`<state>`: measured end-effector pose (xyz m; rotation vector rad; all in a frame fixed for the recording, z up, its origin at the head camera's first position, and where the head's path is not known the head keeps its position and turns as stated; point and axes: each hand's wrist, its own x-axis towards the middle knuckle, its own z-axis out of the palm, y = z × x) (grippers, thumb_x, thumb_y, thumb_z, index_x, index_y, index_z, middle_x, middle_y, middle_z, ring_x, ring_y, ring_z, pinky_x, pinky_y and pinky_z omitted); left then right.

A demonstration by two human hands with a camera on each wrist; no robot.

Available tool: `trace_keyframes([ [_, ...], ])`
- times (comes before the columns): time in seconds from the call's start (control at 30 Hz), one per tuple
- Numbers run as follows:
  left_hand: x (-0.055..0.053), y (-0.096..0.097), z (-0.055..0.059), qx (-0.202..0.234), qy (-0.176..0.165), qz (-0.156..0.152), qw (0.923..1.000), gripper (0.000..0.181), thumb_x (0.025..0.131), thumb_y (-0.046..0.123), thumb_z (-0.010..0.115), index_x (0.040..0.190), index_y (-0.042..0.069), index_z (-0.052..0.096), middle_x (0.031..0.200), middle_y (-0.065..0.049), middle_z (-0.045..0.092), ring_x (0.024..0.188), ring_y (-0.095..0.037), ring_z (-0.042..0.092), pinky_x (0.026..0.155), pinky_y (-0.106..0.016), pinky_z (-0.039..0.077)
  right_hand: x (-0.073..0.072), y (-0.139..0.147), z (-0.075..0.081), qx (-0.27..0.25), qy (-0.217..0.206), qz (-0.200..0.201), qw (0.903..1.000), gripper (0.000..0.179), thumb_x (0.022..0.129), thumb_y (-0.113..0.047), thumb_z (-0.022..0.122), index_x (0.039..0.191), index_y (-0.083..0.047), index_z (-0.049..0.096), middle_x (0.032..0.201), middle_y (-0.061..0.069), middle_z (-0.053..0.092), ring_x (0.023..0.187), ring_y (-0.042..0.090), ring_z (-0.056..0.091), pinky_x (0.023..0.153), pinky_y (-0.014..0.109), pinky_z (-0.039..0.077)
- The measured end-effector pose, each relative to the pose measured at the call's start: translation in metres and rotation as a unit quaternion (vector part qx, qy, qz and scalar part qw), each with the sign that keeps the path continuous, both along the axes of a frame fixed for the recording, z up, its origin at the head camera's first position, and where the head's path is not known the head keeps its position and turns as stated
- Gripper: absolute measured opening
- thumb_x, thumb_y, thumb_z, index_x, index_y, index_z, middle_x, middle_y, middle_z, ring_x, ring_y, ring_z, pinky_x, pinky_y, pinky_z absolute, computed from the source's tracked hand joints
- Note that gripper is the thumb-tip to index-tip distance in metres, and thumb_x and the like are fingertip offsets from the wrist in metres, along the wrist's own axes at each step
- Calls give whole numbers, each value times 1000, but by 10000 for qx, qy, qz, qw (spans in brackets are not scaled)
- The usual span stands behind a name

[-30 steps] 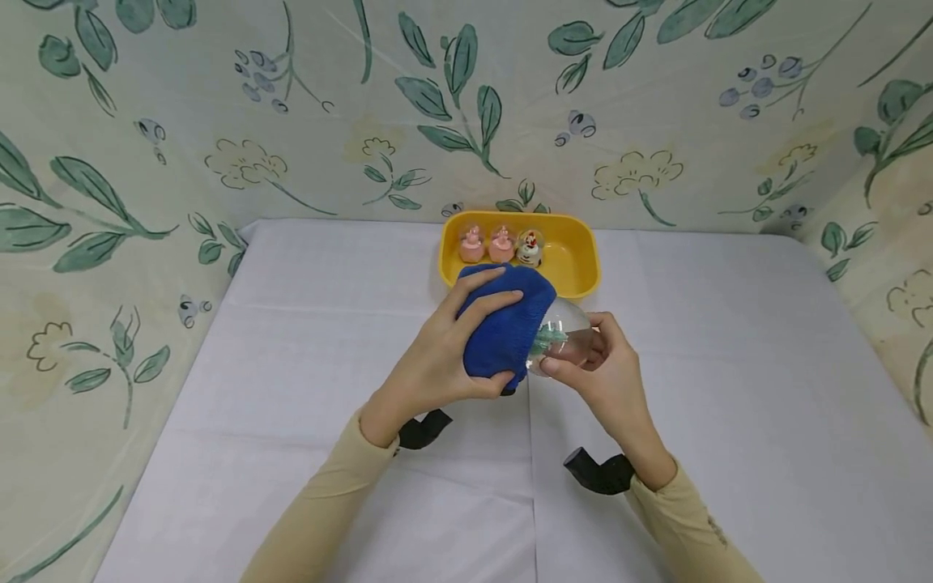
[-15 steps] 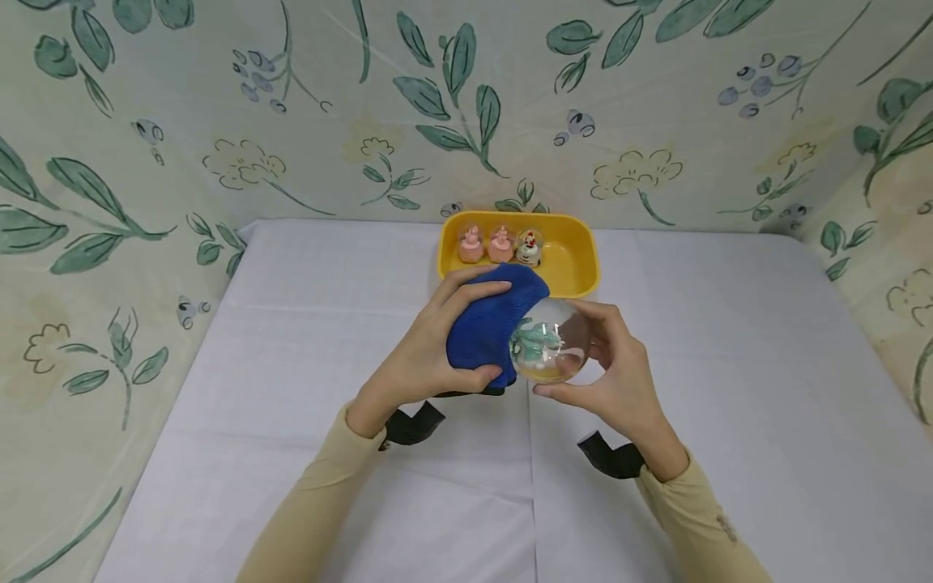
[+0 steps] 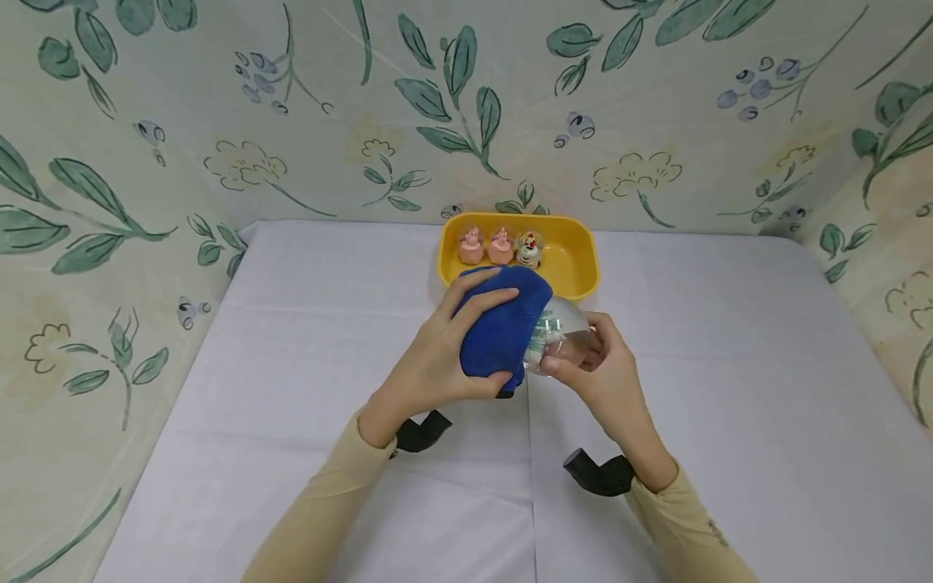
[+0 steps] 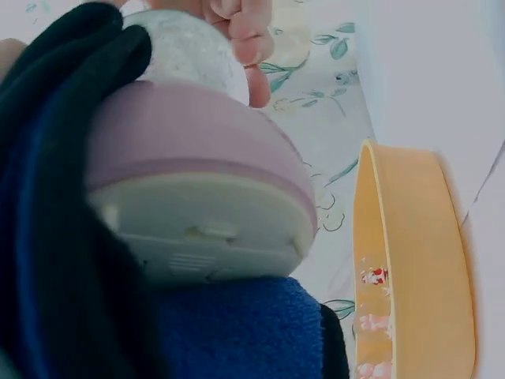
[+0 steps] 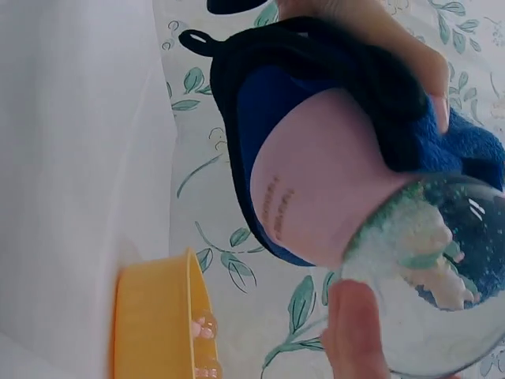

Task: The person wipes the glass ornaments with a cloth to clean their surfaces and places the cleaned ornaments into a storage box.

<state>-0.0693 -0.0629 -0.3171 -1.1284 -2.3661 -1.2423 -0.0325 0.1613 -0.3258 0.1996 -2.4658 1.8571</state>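
Over the table, both hands share a snow globe (image 3: pixel 548 324) with a clear ball, pale green-and-white figures inside and a pink base (image 5: pixel 316 178). My left hand (image 3: pixel 430 360) holds a blue cloth (image 3: pixel 503 328) with black edging, which wraps the base side of the globe. In the left wrist view, the pale underside (image 4: pixel 205 225) of the base faces the camera, with cloth around it. My right hand (image 3: pixel 611 385) grips the glass ball from the right, thumb in front and fingers curled behind. The globe lies tilted sideways, its ball toward the right hand.
Just beyond the hands stands a yellow tray (image 3: pixel 572 263) at the table's back edge. In its left half sit two small pink globes (image 3: pixel 471 245) and a white one with a red-topped figure (image 3: pixel 530 249). A white cloth (image 3: pixel 729 389) covers the table; flowered fabric (image 3: pixel 291 105) hangs behind.
Half a second ago the globe was turned with more of its ball showing and the left hand farther left. Now it is rotated back, both hands slightly lower, much as one second ago.
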Motion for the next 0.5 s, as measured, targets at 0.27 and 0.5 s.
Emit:
trace_keyframes([
  [0.27,-7,-12,8,284,-344,-384,9983,81,70,24,81,140,16,39,151,-6,23,132,-27,31,98,-50,41,-1,11,1,565,1291,1164,9832,100,66,12,81,148,-13,29,111,16,57,90,18,63,75,24,54],
  [0.5,-4,-10,13,257,-378,-658,9968,81,70,26,80,139,14,40,149,-5,24,131,-26,31,99,-46,42,-12,18,-3,723,2646,1472,9503,94,64,-16,89,138,5,34,136,18,47,121,17,48,95,23,44],
])
